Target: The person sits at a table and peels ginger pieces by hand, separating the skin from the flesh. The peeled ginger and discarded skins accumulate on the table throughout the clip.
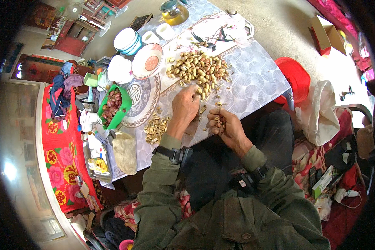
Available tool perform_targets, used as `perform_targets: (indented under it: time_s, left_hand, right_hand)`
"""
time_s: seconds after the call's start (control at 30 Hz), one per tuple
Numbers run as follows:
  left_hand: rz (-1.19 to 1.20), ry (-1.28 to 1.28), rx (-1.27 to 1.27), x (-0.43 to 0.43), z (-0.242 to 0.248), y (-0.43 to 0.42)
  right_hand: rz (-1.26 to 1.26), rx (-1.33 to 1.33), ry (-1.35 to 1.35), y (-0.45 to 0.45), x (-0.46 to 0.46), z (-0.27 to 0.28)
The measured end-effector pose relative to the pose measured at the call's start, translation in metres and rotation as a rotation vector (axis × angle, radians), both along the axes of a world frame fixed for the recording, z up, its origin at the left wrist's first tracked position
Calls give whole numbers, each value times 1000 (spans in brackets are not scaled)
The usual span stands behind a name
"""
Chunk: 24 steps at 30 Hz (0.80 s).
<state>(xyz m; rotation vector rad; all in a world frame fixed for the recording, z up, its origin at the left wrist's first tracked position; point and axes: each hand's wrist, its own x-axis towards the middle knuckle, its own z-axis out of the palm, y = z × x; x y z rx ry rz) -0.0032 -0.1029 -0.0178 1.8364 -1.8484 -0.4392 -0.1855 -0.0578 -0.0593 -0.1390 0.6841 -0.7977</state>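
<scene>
My left hand point(185, 103) is at the near edge of a heap of unshelled peanuts point(201, 68), its fingers bent round a peanut point(199, 90) at the fingertips. Lower and to the right, my right hand point(229, 128) is curled around several reddish peanut kernels point(219, 120). A piece of shell point(218, 104) shows at its fingertips. Between the hands, a split shell point(203, 109) lies on the patterned tablecloth point(250, 72). Left of my left wrist is a pile of empty peanut shells point(156, 128). Farther left, a green plastic container point(125, 104) holds small reddish-brown pieces point(112, 104).
Bowls point(147, 61), white cups point(165, 31) and a glass teapot point(174, 14) stand towards the far side. A folded cloth point(124, 153) and a metal tray point(97, 170) occupy the left edge. Right of the table are a red basin point(295, 76) and a white sack point(320, 115).
</scene>
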Motion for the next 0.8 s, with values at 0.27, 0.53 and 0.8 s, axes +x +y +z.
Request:
perform_targets:
  time_s: [0.27, 0.53, 0.8]
  left_hand:
    - [-63, -154, 32, -5, -12, -9]
    - [91, 53, -29, 16, -12, -3]
    - [112, 351, -21, 20, -4, 19]
  right_hand:
    - [-65, 2, -231, -1, -4, -5]
    - [-105, 10, -407, -1, -6, -1]
    - [-128, 0, -471, 1, -5, 6]
